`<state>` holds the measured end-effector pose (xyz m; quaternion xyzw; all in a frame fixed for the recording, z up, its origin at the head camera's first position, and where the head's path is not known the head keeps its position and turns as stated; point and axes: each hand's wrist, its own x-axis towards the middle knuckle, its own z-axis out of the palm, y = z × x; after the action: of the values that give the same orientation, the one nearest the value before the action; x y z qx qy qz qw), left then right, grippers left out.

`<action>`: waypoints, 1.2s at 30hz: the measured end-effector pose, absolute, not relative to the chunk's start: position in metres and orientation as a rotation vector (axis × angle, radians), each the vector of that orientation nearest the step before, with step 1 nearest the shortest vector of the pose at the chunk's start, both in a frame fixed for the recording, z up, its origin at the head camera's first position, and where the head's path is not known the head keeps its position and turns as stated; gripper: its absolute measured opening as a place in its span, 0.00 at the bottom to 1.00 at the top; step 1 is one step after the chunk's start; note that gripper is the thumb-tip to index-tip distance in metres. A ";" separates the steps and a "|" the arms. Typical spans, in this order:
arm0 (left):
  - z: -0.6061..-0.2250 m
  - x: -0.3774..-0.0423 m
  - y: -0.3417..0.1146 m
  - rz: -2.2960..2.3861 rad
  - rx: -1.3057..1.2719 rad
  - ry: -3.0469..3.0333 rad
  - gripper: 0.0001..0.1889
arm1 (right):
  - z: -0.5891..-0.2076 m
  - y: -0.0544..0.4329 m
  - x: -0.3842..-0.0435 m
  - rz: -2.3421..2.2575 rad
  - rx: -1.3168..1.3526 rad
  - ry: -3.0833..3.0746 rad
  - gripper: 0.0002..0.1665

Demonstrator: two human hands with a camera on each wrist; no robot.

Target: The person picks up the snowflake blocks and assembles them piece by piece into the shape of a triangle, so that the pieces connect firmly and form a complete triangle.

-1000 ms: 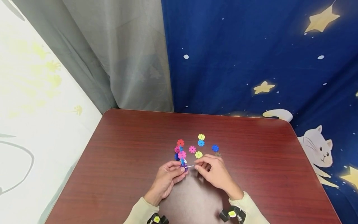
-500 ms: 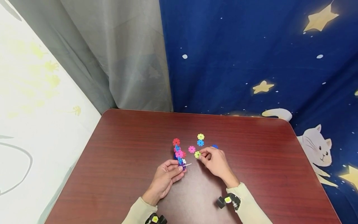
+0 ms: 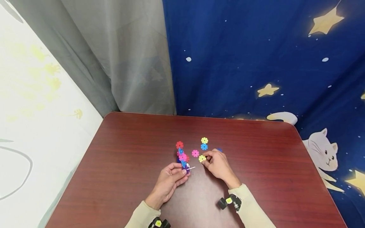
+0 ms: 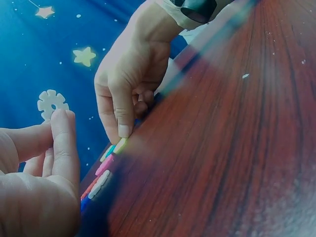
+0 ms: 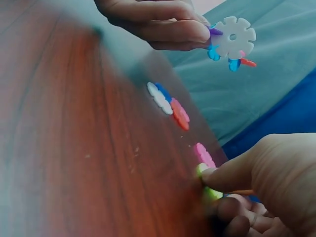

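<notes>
In the head view my left hand [image 3: 169,183] pinches a purple snowflake disc [image 3: 187,171], one end of a chain of interlocked notched discs. Pink, blue and red discs [image 3: 179,144] run up the chain, held above the table. A white disc [image 5: 243,45] stands out from the purple one, edge-on in the head view and face-on in the right wrist view. My right hand [image 3: 219,166] pinches a yellow-green snowflake disc [image 3: 201,157] by its edge, low at the tabletop. Its thumb lies over that disc in the right wrist view, and the other fingers curl beneath.
Near the right hand lie a pink disc [image 3: 195,153], a light-blue disc [image 3: 204,147], another yellow-green disc [image 3: 204,140] and a partly covered dark-blue disc [image 3: 219,149]. White [image 5: 159,98], blue and red discs lie on the table below the chain. Curtains hang behind the table [image 3: 128,152].
The right hand has left the white disc on the chain and moved away to the yellow-green disc, pinching it. The left hand has tilted the chain slightly to the left.
</notes>
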<state>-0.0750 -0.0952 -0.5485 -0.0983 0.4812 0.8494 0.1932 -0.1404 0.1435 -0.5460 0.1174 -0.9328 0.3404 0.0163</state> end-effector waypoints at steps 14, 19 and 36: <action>-0.552 -0.076 -0.092 2.405 -0.282 1.333 0.12 | -0.540 0.147 -0.132 1.429 0.320 -2.874 0.08; -0.551 -0.076 -0.093 2.404 -0.290 1.344 0.12 | -0.536 0.149 -0.126 1.542 0.306 -2.874 0.04; -0.547 -0.077 -0.093 2.385 -0.215 1.388 0.13 | -0.508 0.147 -0.105 1.846 0.429 -2.762 0.07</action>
<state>-0.0773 -0.0933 -0.5472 -0.0764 0.4929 0.8466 0.1859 -0.1050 0.1474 -0.5079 0.1273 -0.8201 0.5481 -0.1039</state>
